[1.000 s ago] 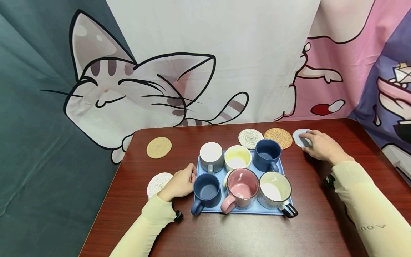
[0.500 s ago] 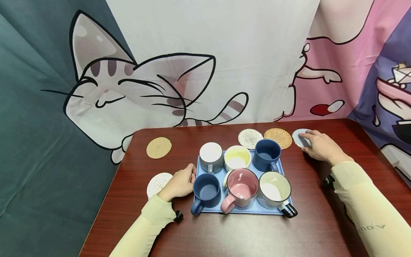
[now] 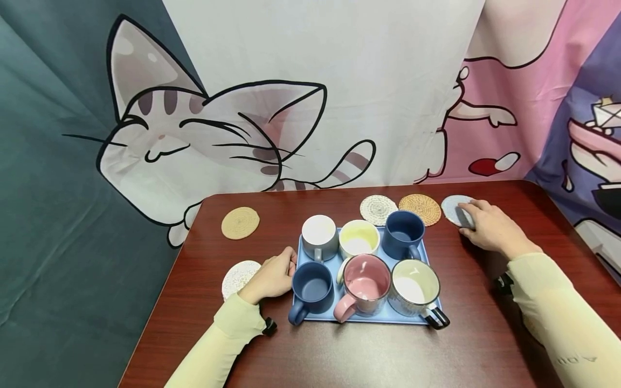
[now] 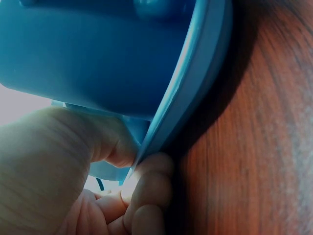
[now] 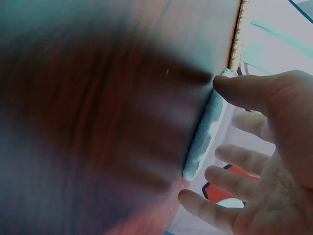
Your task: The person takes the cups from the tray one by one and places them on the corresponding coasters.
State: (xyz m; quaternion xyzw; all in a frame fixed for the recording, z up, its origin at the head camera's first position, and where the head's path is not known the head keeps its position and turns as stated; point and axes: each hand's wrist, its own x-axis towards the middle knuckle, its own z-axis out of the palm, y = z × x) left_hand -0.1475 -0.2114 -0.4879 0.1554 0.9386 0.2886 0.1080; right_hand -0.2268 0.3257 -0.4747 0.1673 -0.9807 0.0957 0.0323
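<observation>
A light blue tray [image 3: 378, 318] bears several mugs. My left hand [image 3: 268, 278] pinches its left rim, thumb over the inside and curled fingers under the outside, as the left wrist view shows. Close to that hand stands a dark blue mug [image 3: 312, 291] on the tray. At the far right, my right hand [image 3: 492, 229] is over the near right edge of a pale blue round coaster [image 3: 455, 210]. In the right wrist view its fingers are spread and fairly straight, the thumb tip at the coaster's edge. Whether the other fingers touch the coaster I cannot tell.
Beside the pale blue coaster lie an orange woven coaster [image 3: 421, 209] and a cream one [image 3: 377, 209]. A tan coaster [image 3: 240, 223] is at the far left, and a white speckled coaster [image 3: 239, 277] lies partly behind the left hand. A printed cloth hangs behind the table.
My right hand has shifted slightly to the right and towards me, uncovering more of the pale blue coaster. The coaster, the tray and the left hand have stayed in place.
</observation>
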